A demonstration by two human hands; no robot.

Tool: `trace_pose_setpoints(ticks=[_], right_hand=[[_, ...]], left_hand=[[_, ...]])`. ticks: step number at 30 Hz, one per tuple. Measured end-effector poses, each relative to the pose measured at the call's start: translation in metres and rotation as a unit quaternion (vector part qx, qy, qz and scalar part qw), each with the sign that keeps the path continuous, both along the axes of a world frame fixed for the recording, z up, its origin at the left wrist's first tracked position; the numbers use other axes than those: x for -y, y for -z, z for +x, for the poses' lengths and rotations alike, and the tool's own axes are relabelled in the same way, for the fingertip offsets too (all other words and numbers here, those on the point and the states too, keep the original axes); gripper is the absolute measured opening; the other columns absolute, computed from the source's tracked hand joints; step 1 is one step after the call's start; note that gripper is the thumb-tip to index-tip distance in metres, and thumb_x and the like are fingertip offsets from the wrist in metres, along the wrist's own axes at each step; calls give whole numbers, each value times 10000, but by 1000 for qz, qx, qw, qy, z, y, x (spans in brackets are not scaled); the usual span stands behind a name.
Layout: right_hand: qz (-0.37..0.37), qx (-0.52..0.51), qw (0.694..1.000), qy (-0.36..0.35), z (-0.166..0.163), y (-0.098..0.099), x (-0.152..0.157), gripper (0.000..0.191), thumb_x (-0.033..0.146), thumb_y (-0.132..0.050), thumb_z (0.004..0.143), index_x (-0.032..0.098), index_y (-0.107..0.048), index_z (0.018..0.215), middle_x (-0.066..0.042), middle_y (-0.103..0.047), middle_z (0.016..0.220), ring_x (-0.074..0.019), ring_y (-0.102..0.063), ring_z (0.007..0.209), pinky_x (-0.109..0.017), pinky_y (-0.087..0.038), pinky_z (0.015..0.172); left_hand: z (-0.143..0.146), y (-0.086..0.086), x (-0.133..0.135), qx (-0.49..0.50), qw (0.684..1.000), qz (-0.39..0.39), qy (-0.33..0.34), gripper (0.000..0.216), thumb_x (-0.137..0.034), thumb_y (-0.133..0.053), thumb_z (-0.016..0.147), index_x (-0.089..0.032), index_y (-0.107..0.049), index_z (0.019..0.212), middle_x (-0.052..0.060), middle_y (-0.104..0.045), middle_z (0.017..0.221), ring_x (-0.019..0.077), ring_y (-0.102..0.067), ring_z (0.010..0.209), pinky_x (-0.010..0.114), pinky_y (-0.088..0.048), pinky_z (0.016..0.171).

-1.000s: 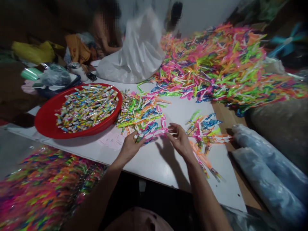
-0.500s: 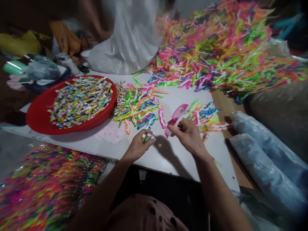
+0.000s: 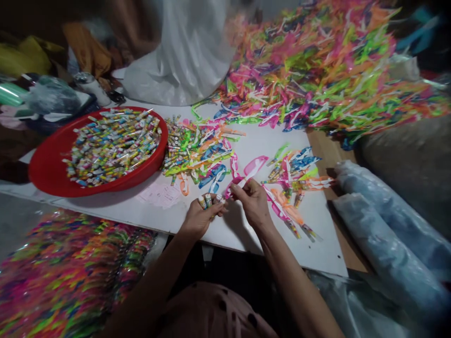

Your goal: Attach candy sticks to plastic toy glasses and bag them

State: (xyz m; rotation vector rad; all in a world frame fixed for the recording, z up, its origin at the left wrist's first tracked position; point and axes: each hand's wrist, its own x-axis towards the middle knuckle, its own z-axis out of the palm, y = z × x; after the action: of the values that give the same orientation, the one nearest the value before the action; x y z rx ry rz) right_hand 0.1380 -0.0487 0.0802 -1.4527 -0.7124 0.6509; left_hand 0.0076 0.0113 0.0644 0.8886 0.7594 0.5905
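My left hand (image 3: 198, 218) is closed around several small printed tubes (image 3: 207, 202), whose ends stick out above the fingers. My right hand (image 3: 255, 203) pinches a pink plastic piece with a white strip (image 3: 254, 165), shaped somewhat like toy glasses. Both hands are close together over the white table (image 3: 230, 237), the pink piece's lower end near the tubes. Beside my right wrist lie pink and orange pieces with tubes at their ends (image 3: 287, 209). Beyond it is a cluster of similar pieces (image 3: 294, 171).
A red basin (image 3: 49, 176) full of printed tubes stands at the left, with a mixed pile of tubes and coloured pieces (image 3: 200, 150) beside it. A large heap of coloured pieces (image 3: 317, 70) fills the back right. Plastic-wrapped rolls (image 3: 384, 239) lie at the right.
My right hand has moved left with the pink piece, closer to my left hand. The pieces beside my right wrist have come into view. The view has shifted slightly.
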Motion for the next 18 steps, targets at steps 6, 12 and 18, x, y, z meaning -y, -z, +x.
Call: trace_pose_setpoints(ticks=[6,12,18], right_hand=[[-11,35,999,-18,-3,-4,-1,310,437,-674,759,205,-490,667,62,-493,551,-117,-512,518,-246,-387,500],[-2,-10,1000,-13,-1,3,-2,300,437,-691,744,200,-516,692,53,-527,587,-121,-521,541,-254,-413,529],[-11,-36,999,-18,-6,2,4,276,434,-689,741,193,-558,715,50,-527,572,-121,-503,534,-252,-397,527]], left_hand=[[0,2,4,9,1000,3,-6,439,-326,-847,549,-147,-572,841,14,-667,684,95,-566,558,198,-381,507],[0,8,6,4,999,42,4,430,-360,-815,620,-132,-644,942,26,-659,715,99,-563,597,205,-410,540],[-11,2,1,-72,988,134,29,314,-347,-767,675,-148,-666,895,-7,-604,646,100,-523,559,217,-404,540]])
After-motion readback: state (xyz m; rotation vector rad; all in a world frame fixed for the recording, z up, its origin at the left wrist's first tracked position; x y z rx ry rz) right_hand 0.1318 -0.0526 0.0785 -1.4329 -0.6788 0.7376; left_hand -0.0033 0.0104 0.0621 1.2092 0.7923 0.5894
